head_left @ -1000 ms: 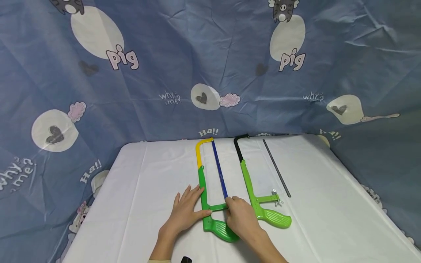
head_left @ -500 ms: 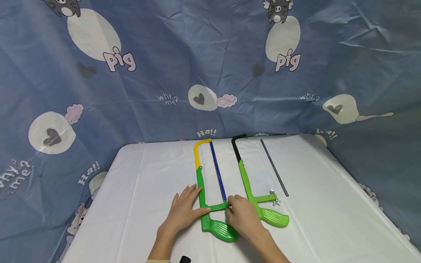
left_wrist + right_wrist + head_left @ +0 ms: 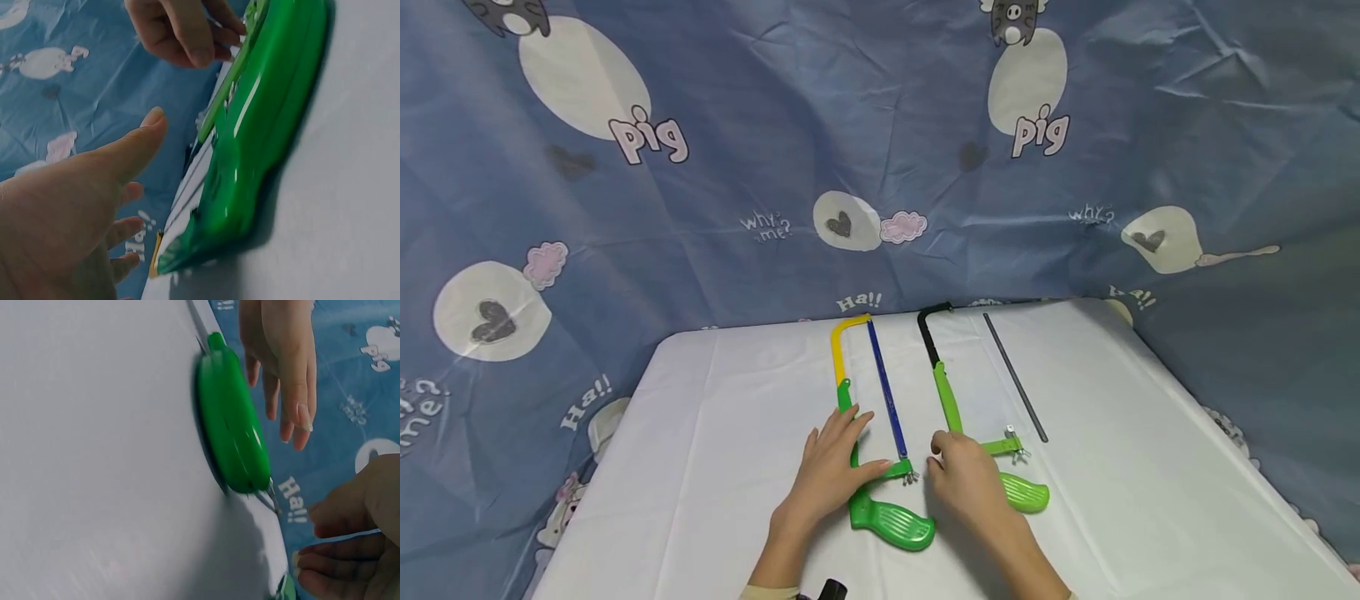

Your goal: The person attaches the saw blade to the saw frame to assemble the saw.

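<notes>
One yellow-and-green saw, one blue blade along it, lies beneath the left hand, fingers spread; one black-and-lime saw lies by the right hand, fingers loosely bent. One grey blade lies rightmost. A white table fronts blue printed fabric.

- Left hand hides part of the dark green saw.
- Right hand hides part of the lime saw.
- Head view cuts off a black thing.
</notes>
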### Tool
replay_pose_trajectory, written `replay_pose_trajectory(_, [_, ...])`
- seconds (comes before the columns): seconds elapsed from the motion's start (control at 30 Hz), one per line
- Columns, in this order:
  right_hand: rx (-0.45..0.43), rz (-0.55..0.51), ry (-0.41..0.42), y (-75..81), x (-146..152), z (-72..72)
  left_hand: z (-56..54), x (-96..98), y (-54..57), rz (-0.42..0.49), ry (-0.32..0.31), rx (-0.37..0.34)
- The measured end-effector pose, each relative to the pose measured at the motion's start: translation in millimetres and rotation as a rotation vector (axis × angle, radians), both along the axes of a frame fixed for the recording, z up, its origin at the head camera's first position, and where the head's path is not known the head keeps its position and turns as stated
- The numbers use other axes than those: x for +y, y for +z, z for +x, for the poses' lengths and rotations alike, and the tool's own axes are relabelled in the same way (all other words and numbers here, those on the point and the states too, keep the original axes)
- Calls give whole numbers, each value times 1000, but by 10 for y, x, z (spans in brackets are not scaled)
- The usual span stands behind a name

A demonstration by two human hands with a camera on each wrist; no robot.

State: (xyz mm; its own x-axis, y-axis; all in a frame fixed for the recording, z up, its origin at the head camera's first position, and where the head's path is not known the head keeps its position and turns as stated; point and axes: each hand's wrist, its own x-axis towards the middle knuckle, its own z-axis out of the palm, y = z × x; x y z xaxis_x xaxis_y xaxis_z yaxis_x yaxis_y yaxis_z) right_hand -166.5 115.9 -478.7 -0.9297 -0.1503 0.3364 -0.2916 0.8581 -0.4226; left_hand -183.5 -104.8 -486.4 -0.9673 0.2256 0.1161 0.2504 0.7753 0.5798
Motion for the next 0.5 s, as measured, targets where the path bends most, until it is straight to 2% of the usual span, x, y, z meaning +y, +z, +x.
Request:
replay_pose_trajectory(0.37, [-22, -14, -107, 40, 335, -86, -60, 282, 126, -74, -53, 68])
replay_pose_trajectory(0.5, [-60, -29, -151, 44, 489, -123, -76, 413, 141, -77, -81, 47])
